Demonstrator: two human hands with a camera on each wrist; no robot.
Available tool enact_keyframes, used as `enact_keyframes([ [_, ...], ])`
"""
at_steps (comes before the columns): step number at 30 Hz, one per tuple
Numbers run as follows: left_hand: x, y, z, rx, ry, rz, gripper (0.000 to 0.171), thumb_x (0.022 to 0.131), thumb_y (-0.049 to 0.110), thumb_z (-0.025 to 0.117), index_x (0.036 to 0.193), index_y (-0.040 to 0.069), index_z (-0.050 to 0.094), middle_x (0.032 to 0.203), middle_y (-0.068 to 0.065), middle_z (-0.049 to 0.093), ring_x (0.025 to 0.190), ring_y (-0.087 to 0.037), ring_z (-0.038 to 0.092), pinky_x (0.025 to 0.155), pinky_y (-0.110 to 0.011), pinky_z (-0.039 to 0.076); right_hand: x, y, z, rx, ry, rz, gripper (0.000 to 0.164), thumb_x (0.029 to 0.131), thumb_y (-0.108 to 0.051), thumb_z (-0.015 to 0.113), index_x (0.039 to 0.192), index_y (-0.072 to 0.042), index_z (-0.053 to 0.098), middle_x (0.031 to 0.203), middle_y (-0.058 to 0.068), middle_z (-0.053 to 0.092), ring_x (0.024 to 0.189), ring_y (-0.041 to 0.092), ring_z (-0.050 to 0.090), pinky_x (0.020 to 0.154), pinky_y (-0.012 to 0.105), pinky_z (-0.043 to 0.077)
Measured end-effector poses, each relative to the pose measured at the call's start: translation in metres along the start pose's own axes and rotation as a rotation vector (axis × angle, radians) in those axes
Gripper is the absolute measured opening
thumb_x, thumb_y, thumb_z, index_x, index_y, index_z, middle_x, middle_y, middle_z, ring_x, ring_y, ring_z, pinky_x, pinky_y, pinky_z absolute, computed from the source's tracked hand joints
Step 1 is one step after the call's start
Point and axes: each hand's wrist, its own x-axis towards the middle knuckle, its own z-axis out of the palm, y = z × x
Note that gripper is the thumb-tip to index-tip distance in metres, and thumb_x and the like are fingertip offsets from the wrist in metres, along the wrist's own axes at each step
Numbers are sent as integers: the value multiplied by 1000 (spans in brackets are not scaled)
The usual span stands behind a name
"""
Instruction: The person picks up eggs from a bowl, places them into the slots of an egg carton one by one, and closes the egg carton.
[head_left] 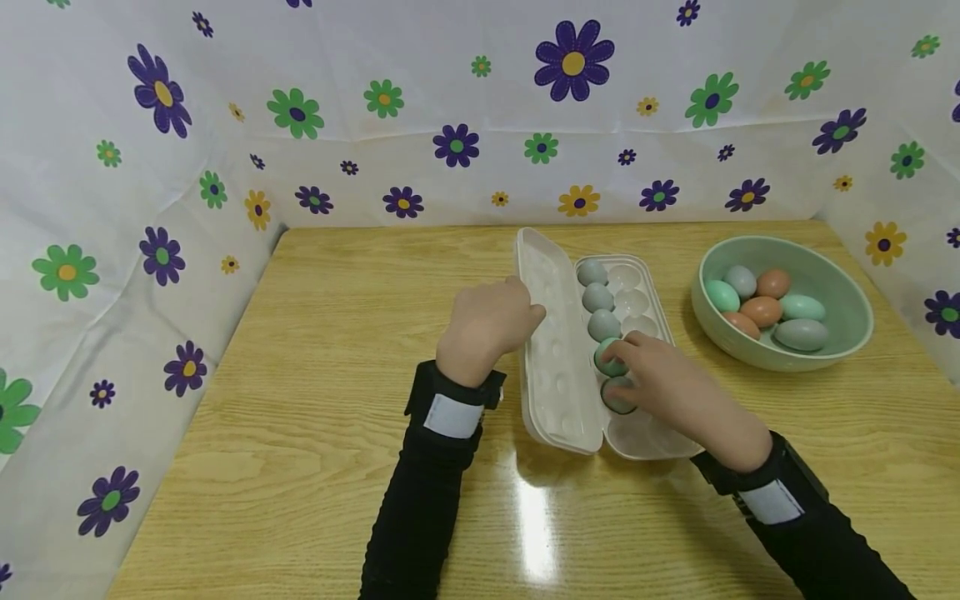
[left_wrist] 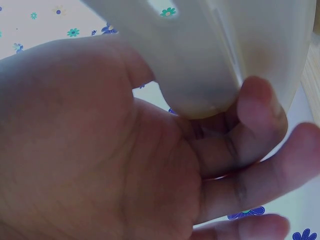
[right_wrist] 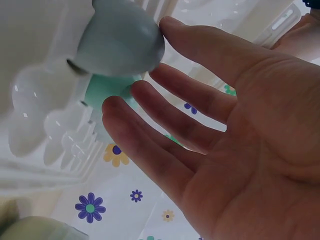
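A white plastic egg carton (head_left: 652, 450) lies unfolded on the table, its lid (head_left: 551, 350) tilted up on the left. My left hand (head_left: 487, 325) grips the lid's outer edge, fingers curled round it in the left wrist view. Several grey-blue eggs (head_left: 597, 298) and a green egg (head_left: 609, 358) fill the carton's left row. My right hand (head_left: 675, 387) is over the near end of that row. In the right wrist view, its fingers are mostly straight and its thumb tip touches the nearest grey egg (right_wrist: 122, 42). Whether other fingers touch the green egg is unclear.
A pale green bowl (head_left: 858, 321) holding brown, green and grey eggs (head_left: 761, 311) stands to the right of the carton. Beneath everything is a wood-grain table (head_left: 315, 375). A white flowered cloth (head_left: 495, 92) hangs behind and at both sides.
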Motion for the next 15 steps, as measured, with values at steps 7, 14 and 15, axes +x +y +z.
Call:
enact_keyframes([
  [7, -1, 0, 1, -1, 5, 7, 40, 97, 39, 35, 106, 4, 51, 73, -3, 53, 64, -17, 53, 53, -29, 39, -3, 3, -10, -37, 7, 42, 34, 77, -28, 73, 103, -12, 60, 99, 6, 57, 80, 19, 53, 68, 37, 47],
  [14, -1, -1, 2, 4, 4, 12, 40, 97, 39, 34, 107, 4, 51, 74, -3, 53, 64, -17, 54, 54, -30, 39, -4, 16, -23, -91, 21, 54, 35, 79, -26, 71, 107, -9, 59, 101, 10, 58, 80, 22, 54, 69, 39, 48],
  [15, -1, -1, 2, 4, 4, 13, 40, 97, 39, 34, 107, 4, 51, 74, -3, 53, 65, -17, 54, 54, -30, 40, -3, 18, -26, -96, 20, 57, 35, 79, -26, 71, 107, -8, 59, 101, 11, 58, 81, 22, 55, 70, 40, 48],
])
